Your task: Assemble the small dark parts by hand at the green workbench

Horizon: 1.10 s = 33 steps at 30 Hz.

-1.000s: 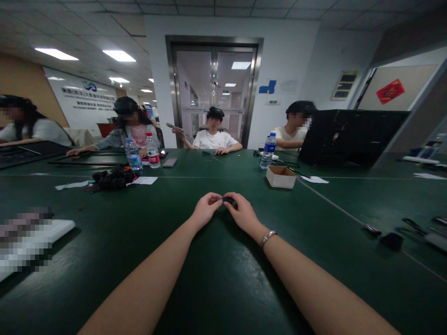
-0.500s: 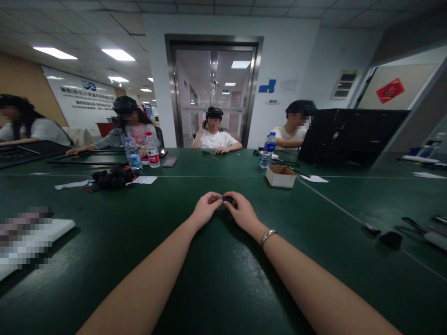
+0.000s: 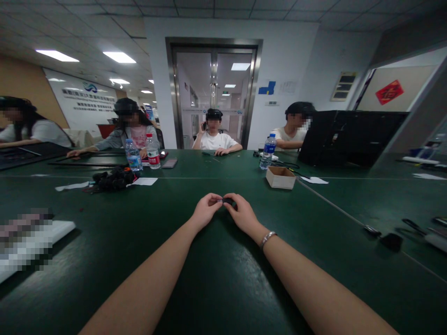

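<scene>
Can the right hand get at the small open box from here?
Probably yes, with a stretch: nothing visible stands between the right hand and the box, though that hand holds a small dark object.

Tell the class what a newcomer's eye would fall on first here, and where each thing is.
Probably the two bare hands would come first: the left hand and right hand meet mid-picture at a small dark object, over the green table. Next might be the big black boxy thing at the table's far right, and the red diamond-shaped sign at upper right.
</scene>
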Motion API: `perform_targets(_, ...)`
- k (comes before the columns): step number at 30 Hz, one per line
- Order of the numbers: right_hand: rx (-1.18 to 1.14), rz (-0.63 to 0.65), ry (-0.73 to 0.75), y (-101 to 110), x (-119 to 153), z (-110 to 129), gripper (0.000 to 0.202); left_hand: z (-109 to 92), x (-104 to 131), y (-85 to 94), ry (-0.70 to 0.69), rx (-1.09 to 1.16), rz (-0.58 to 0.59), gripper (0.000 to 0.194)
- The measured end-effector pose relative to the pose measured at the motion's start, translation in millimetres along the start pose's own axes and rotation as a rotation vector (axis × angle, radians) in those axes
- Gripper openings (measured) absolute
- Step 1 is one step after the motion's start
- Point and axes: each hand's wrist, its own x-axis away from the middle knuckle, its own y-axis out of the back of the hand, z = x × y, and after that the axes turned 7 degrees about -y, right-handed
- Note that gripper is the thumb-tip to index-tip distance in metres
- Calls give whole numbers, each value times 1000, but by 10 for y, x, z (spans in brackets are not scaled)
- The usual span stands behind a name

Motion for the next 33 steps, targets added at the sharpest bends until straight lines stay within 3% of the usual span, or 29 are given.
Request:
perform_targets(5,1,4,-13,8,5,14,21,4,1,5,-24,-18,-5,18)
perform_targets(11,-3,6,12,3,-5,-12,21,16,-2,-5,76,21,-4,21)
perform_targets(18,-7,6,21,7,-3,-4,20,-27,27,17,-72,-33,0,18)
perform_targets(25,5,7,15,10,-4,0,20,33,-13,-17,61,87,-37,23)
perform_targets(33,-6,6,7,0,-8,13,20,-17,28,9,-21,38,-47,23)
